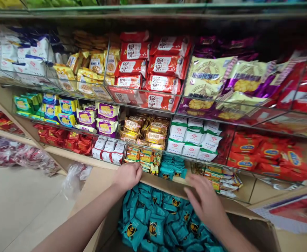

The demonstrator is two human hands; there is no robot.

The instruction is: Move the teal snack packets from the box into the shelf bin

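Observation:
A cardboard box (166, 184) holds many small teal packets (155, 224) with dark round emblems. My left hand (128, 176) is closed on the box's far edge at its left end. Over the right part of the same edge is my right hand (206, 199), slightly blurred, its thumb and fingers apart and nothing seen in them. Just beyond the edge, similar teal packets (172, 167) lie in a low shelf compartment. Yellow-green packets (142, 157) fill the compartment to their left, and thin wrapped packets (223, 180) lie to the right.
Clear-fronted shelf compartments rise ahead, with red packets (165, 64), cream and purple packets (206, 75), white-green packets (194, 138) and orange-red packets (267, 154). A clear plastic bag (76, 180) lies by the lower shelf at left, above the pale floor (32, 199).

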